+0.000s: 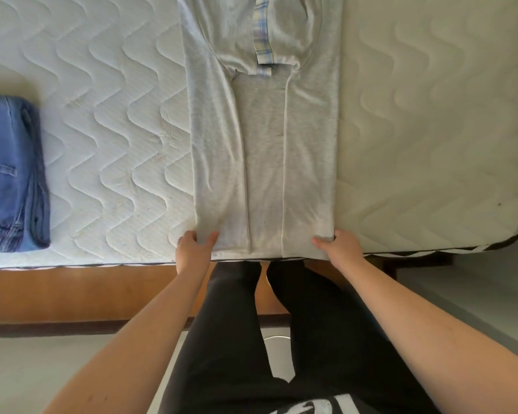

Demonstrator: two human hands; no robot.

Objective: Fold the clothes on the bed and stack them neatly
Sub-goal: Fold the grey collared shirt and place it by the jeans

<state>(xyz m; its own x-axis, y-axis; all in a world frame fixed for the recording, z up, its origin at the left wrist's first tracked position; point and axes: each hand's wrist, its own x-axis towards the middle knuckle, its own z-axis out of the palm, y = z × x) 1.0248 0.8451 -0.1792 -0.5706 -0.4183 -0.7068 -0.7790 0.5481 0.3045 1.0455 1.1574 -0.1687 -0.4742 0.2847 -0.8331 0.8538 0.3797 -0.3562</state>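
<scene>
Here the grey shirt (263, 138) lies flat along the mattress (431, 144), both its sides already folded to the middle, and its lower hem sits at the near edge of the bed. The left hand (193, 248) pinches the left corner of the hem, and the right hand (338, 245) pinches the right corner, each with the thumb on top and the fingers under the cloth. The next fold probably brings the hem up toward the collar. The danger is that the two side flaps open again when the hem rises (they only rest there, nothing holds them). If one hand goes faster, the fold becomes crooked. The folded jeans (11, 174) wait well apart at the left, so the shirt must be carried far, and it can loosen on the way.
</scene>
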